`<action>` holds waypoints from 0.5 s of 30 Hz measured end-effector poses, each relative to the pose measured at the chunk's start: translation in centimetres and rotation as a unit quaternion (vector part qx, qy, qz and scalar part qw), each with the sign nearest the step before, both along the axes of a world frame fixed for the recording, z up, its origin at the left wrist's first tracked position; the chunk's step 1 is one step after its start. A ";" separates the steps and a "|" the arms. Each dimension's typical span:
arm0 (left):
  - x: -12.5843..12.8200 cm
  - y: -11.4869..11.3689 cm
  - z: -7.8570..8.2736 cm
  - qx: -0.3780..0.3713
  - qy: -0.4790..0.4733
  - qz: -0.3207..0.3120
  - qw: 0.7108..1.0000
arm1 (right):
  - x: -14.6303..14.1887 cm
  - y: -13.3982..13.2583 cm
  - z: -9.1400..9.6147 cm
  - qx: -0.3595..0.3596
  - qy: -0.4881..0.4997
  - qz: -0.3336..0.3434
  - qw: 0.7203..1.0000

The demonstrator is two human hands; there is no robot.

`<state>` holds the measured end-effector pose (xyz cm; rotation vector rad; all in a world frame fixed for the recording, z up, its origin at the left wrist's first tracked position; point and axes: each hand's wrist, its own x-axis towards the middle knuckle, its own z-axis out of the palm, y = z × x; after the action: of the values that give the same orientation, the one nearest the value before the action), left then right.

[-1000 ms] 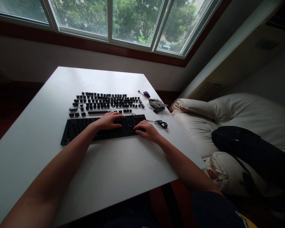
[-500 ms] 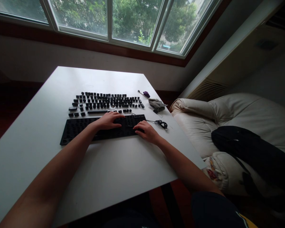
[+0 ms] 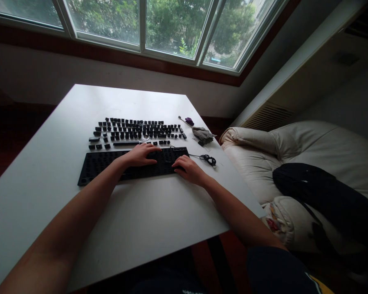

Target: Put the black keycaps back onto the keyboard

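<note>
White table (image 3: 159,212), black keyboard (image 3: 164,163) beneath left hand (image 3: 138,156) and, apparently, right hand (image 3: 189,168).

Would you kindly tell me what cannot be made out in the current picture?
All in the head view:
Middle of the keyboard: hidden beneath the left hand and left forearm.
Whether the right hand grips anything: the curled hand covers it.
Legends on the loose keycaps: too small.
Dark sleeve: cut off by the bottom edge.
Right end of the black bag: lost in shadow.

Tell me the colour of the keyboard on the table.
The keyboard is black, seen best in the head view.
</note>
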<state>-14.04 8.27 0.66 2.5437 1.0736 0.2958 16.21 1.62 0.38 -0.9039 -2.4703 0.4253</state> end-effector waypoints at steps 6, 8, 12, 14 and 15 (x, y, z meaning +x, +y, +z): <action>0.0 0.0 0.0 0.002 0.000 -0.003 1.000 | -0.2 0.0 -0.3 0.009 -0.016 -0.006 1.000; 0.0 0.0 -0.1 0.003 0.000 -0.002 1.000 | -0.2 0.0 0.0 0.003 -0.018 -0.003 1.000; -0.1 0.1 -0.2 0.005 -0.001 0.003 1.000 | -0.2 1.0 1.1 -0.030 -0.008 0.013 0.999; 0.0 0.1 -0.1 0.003 -0.001 0.003 1.000 | -0.4 2.1 1.4 -0.017 0.012 -0.005 1.000; 0.0 0.0 -0.1 0.003 -0.002 0.003 1.000 | -0.6 2.8 1.4 0.000 0.021 -0.022 1.000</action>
<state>-14.08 8.30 0.54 2.5455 1.0811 0.3052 15.64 4.40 1.83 -0.9370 -2.4078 0.4239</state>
